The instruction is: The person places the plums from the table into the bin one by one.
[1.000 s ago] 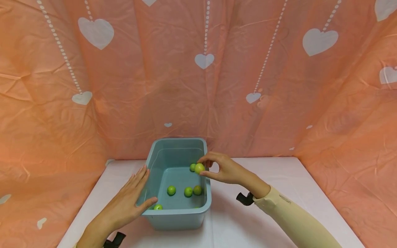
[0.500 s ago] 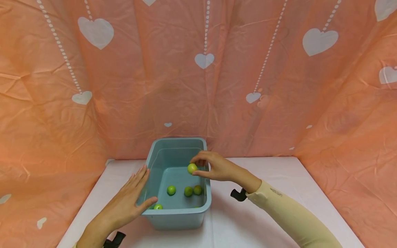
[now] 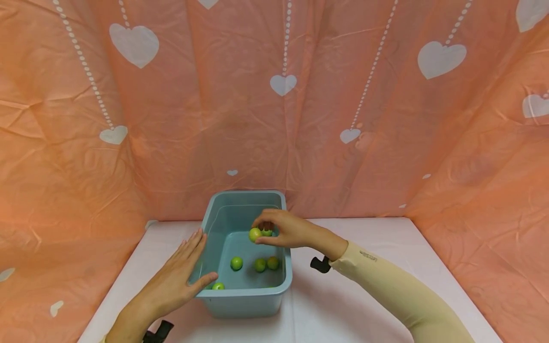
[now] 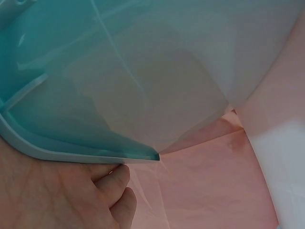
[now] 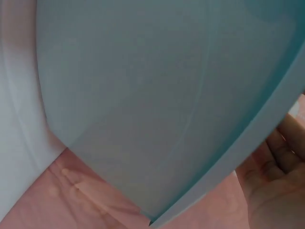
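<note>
A blue-grey plastic tub (image 3: 244, 293) stands on the table. Over its inside, my right hand (image 3: 291, 229) pinches a yellow-green round fruit (image 3: 255, 235) between thumb and fingers. Behind those fingers another green fruit (image 3: 268, 233) is partly hidden. Several similar fruits lie on the tub floor, among them one green fruit (image 3: 236, 263) and a browner one (image 3: 272, 263). My left hand (image 3: 171, 278) rests along the tub's left rim, fingers straight and thumb at the near corner. The right wrist view shows part of the right hand (image 5: 279, 191) beyond the rim; its fruit is hidden there.
A white cloth (image 3: 351, 295) covers the table around the tub. Orange-pink sheeting (image 3: 326, 166) with white hearts hangs behind and on both sides. Black wrist mounts (image 3: 320, 265) sit below each wrist.
My right hand has moved left, carrying the pinched fruit from the tub's right rim toward its middle. The left hand stays in place.
</note>
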A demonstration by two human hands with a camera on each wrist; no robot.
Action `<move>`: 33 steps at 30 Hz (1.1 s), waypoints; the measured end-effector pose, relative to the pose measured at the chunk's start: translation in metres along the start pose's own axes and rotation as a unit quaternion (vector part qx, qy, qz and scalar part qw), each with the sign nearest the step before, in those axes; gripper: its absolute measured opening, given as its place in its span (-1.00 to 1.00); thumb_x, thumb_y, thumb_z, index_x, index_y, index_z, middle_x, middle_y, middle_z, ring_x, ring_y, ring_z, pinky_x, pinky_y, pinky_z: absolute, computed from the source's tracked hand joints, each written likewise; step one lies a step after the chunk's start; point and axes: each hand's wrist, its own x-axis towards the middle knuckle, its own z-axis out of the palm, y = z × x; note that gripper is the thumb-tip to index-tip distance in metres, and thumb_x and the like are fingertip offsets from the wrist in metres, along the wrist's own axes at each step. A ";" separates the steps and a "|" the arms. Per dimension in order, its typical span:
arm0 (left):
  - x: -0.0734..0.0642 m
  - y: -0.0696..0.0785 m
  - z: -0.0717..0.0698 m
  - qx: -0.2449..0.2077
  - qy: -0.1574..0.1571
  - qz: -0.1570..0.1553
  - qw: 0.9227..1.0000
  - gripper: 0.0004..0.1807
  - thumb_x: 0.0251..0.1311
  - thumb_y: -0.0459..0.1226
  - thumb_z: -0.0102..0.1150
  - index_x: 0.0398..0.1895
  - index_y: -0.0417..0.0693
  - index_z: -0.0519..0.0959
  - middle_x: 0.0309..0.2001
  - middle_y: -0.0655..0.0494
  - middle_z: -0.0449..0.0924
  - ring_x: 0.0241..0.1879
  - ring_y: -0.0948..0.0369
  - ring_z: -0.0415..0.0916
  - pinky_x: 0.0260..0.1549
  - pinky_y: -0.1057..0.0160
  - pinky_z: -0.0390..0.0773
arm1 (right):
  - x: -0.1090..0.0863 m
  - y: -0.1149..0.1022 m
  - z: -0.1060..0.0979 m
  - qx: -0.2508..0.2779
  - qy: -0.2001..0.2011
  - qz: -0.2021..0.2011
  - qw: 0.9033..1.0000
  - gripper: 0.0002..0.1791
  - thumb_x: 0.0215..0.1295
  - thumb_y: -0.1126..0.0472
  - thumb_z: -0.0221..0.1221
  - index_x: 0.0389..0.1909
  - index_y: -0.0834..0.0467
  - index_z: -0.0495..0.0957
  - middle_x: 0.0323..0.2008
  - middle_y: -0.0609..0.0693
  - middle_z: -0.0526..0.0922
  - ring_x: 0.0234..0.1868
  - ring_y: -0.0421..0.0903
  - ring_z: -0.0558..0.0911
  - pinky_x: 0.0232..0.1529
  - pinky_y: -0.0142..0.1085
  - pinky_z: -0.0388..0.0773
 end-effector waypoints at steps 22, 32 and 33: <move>0.002 0.000 -0.002 -0.011 -0.014 -0.011 1.000 0.06 0.48 0.24 0.18 0.74 -0.23 0.04 0.75 -0.16 -0.11 0.71 -0.20 -0.13 0.60 -0.32 0.03 | 0.037 0.000 0.014 -0.011 -0.073 -0.003 0.997 -0.63 0.48 0.11 0.40 0.18 0.21 0.69 -0.03 0.01 0.69 -0.06 -0.12 0.67 0.02 -0.43 0.65; 0.001 0.000 0.000 -0.011 -0.011 -0.014 1.000 0.06 0.49 0.26 0.16 0.74 -0.21 0.03 0.75 -0.13 -0.12 0.72 -0.14 -0.17 0.67 -0.18 -0.06 | 0.046 0.005 0.023 -0.026 -0.102 0.010 0.994 -0.63 0.45 0.09 0.43 0.14 0.19 0.69 -0.08 -0.01 0.68 -0.11 -0.13 0.65 -0.03 -0.46 0.61; 0.001 0.000 0.000 -0.012 -0.012 -0.015 1.000 0.07 0.49 0.27 0.16 0.74 -0.21 0.03 0.75 -0.12 -0.13 0.72 -0.13 -0.18 0.68 -0.15 -0.09 | 0.047 0.005 0.023 -0.027 -0.104 0.011 0.994 -0.63 0.44 0.08 0.43 0.14 0.19 0.69 -0.08 -0.01 0.68 -0.11 -0.12 0.65 -0.04 -0.48 0.60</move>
